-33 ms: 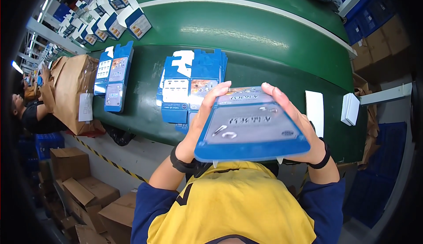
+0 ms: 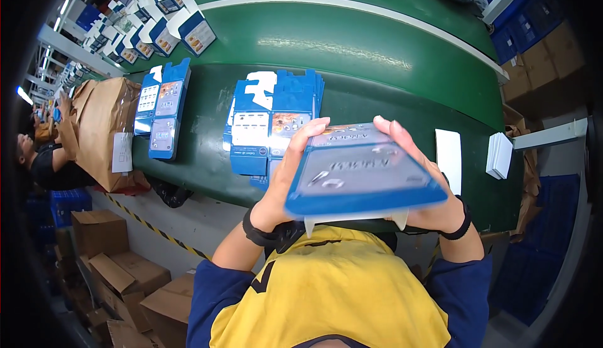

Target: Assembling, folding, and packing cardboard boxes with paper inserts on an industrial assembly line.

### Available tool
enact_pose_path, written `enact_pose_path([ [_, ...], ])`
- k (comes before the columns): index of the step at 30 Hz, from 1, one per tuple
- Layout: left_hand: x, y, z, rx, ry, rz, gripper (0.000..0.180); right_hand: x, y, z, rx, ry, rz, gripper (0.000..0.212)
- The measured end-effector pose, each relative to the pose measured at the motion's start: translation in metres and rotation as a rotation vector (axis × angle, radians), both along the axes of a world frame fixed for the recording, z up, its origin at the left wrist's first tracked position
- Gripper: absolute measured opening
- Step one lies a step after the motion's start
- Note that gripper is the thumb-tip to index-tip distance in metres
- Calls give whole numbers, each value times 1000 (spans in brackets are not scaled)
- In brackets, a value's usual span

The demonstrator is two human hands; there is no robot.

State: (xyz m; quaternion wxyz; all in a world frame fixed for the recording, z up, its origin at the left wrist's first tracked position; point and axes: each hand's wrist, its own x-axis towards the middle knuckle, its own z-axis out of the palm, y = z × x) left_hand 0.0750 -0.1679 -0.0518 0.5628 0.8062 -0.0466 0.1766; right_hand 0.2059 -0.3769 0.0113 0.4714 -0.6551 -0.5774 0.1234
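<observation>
Between both hands I hold a blue-and-grey printed carton (image 2: 364, 171) in front of my chest, just past the near table edge. My left hand (image 2: 290, 171) is closed along its left side and my right hand (image 2: 430, 181) along its right side, fingertips at the far end. White flaps show beneath the carton's near end, which is smeared by motion. Just beyond my left hand lies a stack of flat blue carton blanks (image 2: 251, 129), with white inner faces showing on some tabs. White card pieces (image 2: 448, 159) lie to the right of my right hand.
More flat cartons (image 2: 166, 112) lie at the left, beside a large brown paper-wrapped bundle (image 2: 100, 128). Open-topped cartons (image 2: 193, 32) stand on the green conveyor (image 2: 352, 34). A small white stack (image 2: 499, 155) sits at the right end. Another person (image 2: 56, 159) is at far left, above cardboard boxes (image 2: 100, 235).
The carton's near end has tipped up and shifted slightly right and away from me, so more of the white flaps beneath it shows. My hands have barely moved.
</observation>
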Motion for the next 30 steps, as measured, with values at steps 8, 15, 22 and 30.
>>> enact_pose_path([
  [8,-4,-15,14,149,120,167,95,1,-10,-24,-136,189,-91,110],
  [15,7,4,11,262,60,55,98,19,4,-17,-80,73,55,111],
  [22,-18,52,14,701,324,532,96,147,86,-28,-201,-8,-376,99],
  [30,-80,75,-22,665,509,693,84,264,126,-105,-318,391,-562,113],
])
